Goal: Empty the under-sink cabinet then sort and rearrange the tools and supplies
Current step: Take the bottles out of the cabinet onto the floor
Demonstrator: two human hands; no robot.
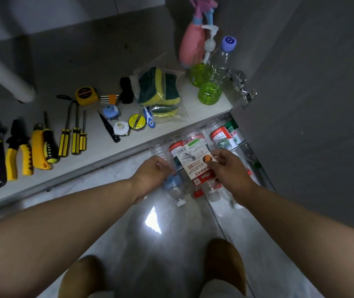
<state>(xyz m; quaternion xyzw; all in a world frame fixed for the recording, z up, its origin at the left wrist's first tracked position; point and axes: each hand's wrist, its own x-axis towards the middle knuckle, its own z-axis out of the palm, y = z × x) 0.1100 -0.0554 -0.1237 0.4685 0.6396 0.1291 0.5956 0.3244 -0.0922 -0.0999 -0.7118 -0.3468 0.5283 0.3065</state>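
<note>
Below, glossy floor tiles (pixel 171 244), white shelf (pixel 193 97), right fingers (pixel 214 157) pinching packet (pixel 193 164), left fingers (pixel 163 166) unclear.

The tape roll (pixel 137 121) at centre reads "P.V.C. TAPE". The purple bottle cap (pixel 229 42), upper right, bears "6". The card (pixel 194 161) has small, unreadable print.
</note>
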